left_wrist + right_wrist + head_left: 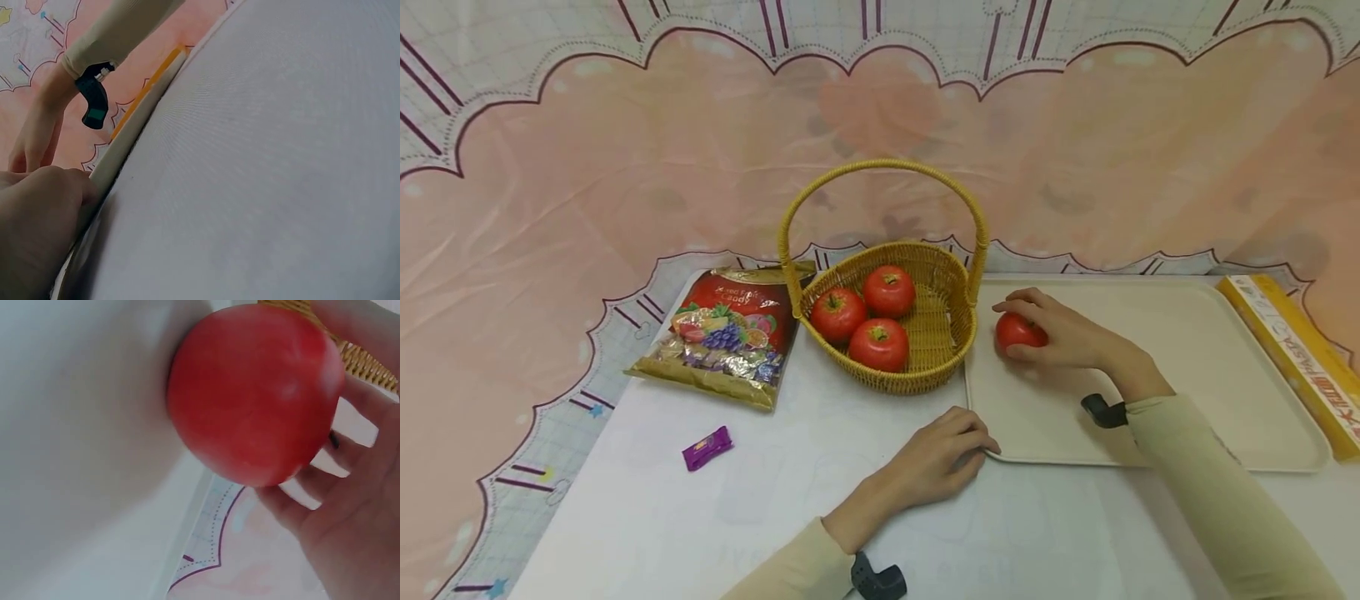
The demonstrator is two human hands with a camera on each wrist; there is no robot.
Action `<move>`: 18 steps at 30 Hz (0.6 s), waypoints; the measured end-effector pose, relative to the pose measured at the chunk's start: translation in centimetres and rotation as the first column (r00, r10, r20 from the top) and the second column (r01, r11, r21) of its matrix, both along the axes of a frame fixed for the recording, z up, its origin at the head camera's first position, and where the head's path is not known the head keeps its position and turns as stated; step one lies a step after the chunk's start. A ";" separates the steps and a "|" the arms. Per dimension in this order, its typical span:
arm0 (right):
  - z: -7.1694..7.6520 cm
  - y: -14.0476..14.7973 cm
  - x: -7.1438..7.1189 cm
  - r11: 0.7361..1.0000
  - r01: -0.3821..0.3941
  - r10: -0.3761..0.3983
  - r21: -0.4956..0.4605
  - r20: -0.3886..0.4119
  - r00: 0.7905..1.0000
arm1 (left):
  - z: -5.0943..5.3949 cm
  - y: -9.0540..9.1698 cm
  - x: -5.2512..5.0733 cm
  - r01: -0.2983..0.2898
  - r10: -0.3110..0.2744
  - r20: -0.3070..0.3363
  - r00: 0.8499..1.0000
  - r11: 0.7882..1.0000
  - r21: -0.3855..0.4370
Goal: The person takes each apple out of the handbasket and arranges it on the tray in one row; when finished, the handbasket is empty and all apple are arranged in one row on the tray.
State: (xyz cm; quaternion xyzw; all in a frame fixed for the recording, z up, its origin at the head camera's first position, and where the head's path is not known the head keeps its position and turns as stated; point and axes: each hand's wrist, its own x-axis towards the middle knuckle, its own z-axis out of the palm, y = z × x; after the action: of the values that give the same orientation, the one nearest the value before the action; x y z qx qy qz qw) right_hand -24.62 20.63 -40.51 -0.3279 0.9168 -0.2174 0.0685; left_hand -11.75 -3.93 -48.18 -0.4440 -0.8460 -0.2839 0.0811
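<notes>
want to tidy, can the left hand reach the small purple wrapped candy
Probably yes: the left hand rests at the corner of the cream rectangular tray, and nothing visible stands between it and the purple candy.

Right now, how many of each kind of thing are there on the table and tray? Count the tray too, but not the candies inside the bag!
Red fruits: 4
Basket: 1
Tray: 1
Candy bag: 1
Loose purple candy: 1
Yellow box: 1
Total: 9

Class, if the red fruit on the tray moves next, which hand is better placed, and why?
Probably the right hand: its fingers curve around the red fruit, while the left hand touches the near left corner of the tray, farther away.
</notes>
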 end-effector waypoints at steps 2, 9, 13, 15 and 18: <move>0.2 -0.2 -0.1 1.000 -0.007 0.007 -0.018 -0.031 0.999 | 0.0 0.0 0.1 -0.002 0.002 0.002 1.000 1.000 -0.002; 1.2 -1.2 0.1 0.992 -0.057 0.039 -0.111 -0.155 0.987 | -0.1 0.1 0.1 -0.011 0.012 -0.023 1.000 1.000 0.002; 1.9 -1.9 0.4 0.988 -0.092 0.068 -0.122 -0.187 0.980 | -0.2 0.1 0.1 -0.018 0.018 -0.014 1.000 1.000 0.005; 2.1 -2.3 0.5 0.986 -0.109 0.083 -0.125 -0.199 0.977 | -0.2 0.1 0.1 -0.016 0.016 -0.016 1.000 1.000 0.005; 2.4 -3.1 0.7 0.981 -0.141 0.112 -0.131 -0.208 0.972 | -0.2 0.0 0.1 -0.011 0.011 -0.019 1.000 1.000 0.009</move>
State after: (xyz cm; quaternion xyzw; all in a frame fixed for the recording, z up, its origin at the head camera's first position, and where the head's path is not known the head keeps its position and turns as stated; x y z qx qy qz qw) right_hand -23.94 17.55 -38.09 -0.4099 0.8781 -0.2445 -0.0341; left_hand -11.65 -3.90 -48.37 -0.4416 -0.8463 -0.2832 0.0927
